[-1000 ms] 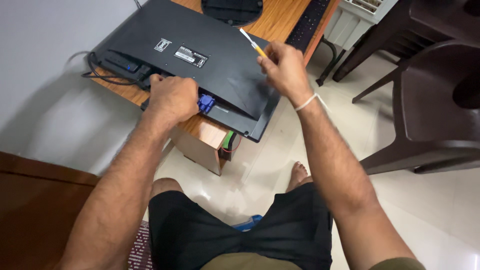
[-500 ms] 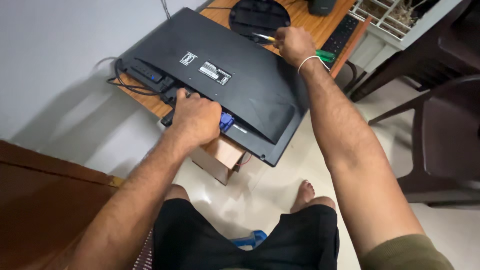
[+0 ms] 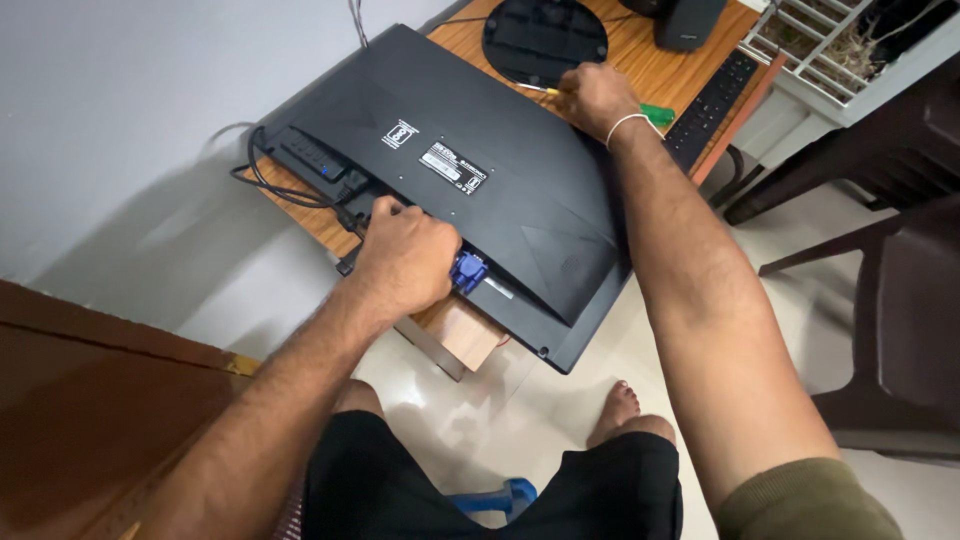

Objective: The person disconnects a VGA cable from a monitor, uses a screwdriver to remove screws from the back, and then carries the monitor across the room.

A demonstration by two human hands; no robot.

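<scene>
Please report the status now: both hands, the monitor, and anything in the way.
Left hand gripping blue plug at monitor back. Right hand on screwdriver near round stand. Monitor face down on desk. Cables bunched beside left hand.

Soft even light; edges perhaps slightly warped.

I am sitting in what is looking like a room at home set up as a small computer corner, with my bare foot (image 3: 612, 408) resting on a pale tiled floor (image 3: 520, 410). A wooden desk (image 3: 640, 55) is standing against a plain white wall (image 3: 130, 130), carrying a monitor (image 3: 470, 170) lying face down, a keyboard (image 3: 712, 100) and a speaker (image 3: 688, 22). Dark plastic chairs (image 3: 900, 300) are standing beside it.
</scene>
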